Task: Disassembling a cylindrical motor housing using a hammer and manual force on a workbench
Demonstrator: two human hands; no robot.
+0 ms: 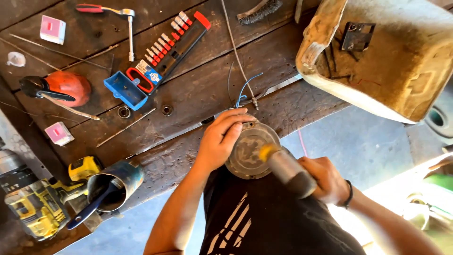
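Observation:
My left hand point(222, 139) rests on top of a round grey metal disc-shaped part point(250, 151) at the front edge of the dark wooden workbench point(188, 94), its fingers curled over the part's rim. My right hand point(325, 179) grips a tool with a thick grey handle point(290, 172) and a yellow tip point(266, 152); the tip sits against the disc's face. Thin blue wires point(245, 89) and a grey wire run from the part up across the bench.
On the bench lie a blue and red bit set point(155, 61), a ratchet wrench point(127, 28), an orange oil can point(66, 87), small pink boxes point(53, 29) and a wire brush point(262, 12). A yellow drill point(37, 203) and a can holding a brush point(115, 186) stand at front left. A worn tan container point(391, 56) sits at right.

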